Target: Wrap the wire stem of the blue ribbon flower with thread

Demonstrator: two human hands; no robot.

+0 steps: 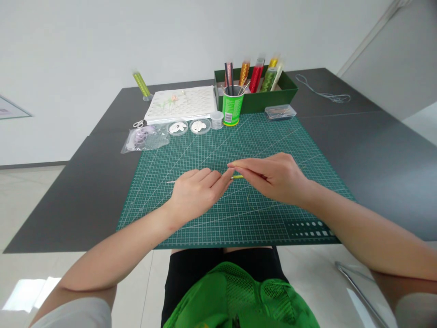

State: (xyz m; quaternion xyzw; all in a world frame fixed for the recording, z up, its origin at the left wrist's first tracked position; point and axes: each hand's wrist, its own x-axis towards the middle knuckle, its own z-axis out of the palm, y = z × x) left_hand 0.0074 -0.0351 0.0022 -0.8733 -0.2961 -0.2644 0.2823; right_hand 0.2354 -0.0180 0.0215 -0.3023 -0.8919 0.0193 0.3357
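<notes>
Wire stem (238,176), yellow-green at the grip, just above the cutting mat (211,218) on the desk (375,150) | pinched between fingertips of left hand (196,193) and right hand (276,177), meeting mid-mat | green can (232,109) label unreadable

A dark table (375,150) carries a green cutting mat (205,214), green box (273,98) and cord (324,93)

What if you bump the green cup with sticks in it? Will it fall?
It probably tips easily: the green cup is tall and narrow, and the sticks poke high above its rim. Once down, its round side would likely roll on the mat.
</notes>
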